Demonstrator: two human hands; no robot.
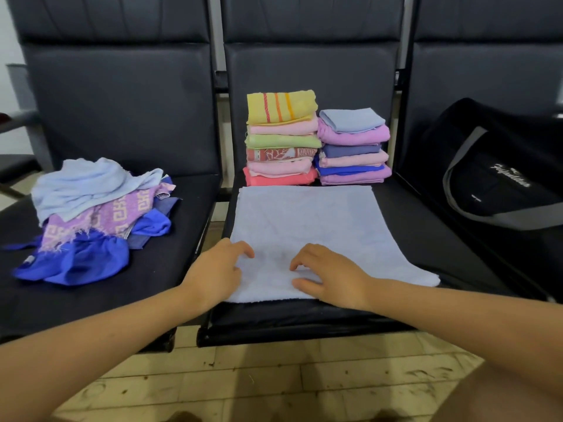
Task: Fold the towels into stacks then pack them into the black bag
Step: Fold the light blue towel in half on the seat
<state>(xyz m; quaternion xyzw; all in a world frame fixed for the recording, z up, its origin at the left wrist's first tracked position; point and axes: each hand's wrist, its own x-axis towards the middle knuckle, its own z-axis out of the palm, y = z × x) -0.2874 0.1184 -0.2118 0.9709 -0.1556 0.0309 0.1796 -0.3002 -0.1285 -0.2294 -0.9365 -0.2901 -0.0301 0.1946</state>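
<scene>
A pale blue towel [307, 226] lay spread flat on the middle seat [426, 239] of a row of three black padded chairs, its near edge just short of the seat's front lip. Both hands rested on its near part. The left hand [217, 274] sat at the towel's near left corner, fingers bent and fingertips pressing the cloth, gripping nothing. The right hand [330, 277] lay just beside it, nearer the centre, fingers loosely curled with the tips and thumb touching the fabric, likewise holding nothing.

Behind the spread towel, against the chair back, stood two stacks of folded towels, touching each other. The left stack [281, 138] held six: yellow with orange stripes on top, then pink, green, a red-patterned one, pink, and coral at the bottom. The right stack [353, 147], lower, also showed six layers: light blue, lilac, slate blue, pink, bright blue, lilac.

On the left seat [189, 214] sat one loose heap of unfolded towels [94, 214], with a light blue one uppermost, a lilac one with a yellow key pattern beneath, and bright blue cloth spilling out at the front; the exact count in the heap could not be told.

One black bag [499, 178] with grey straps and white lettering rested on the right seat, well apart from the hands.
</scene>
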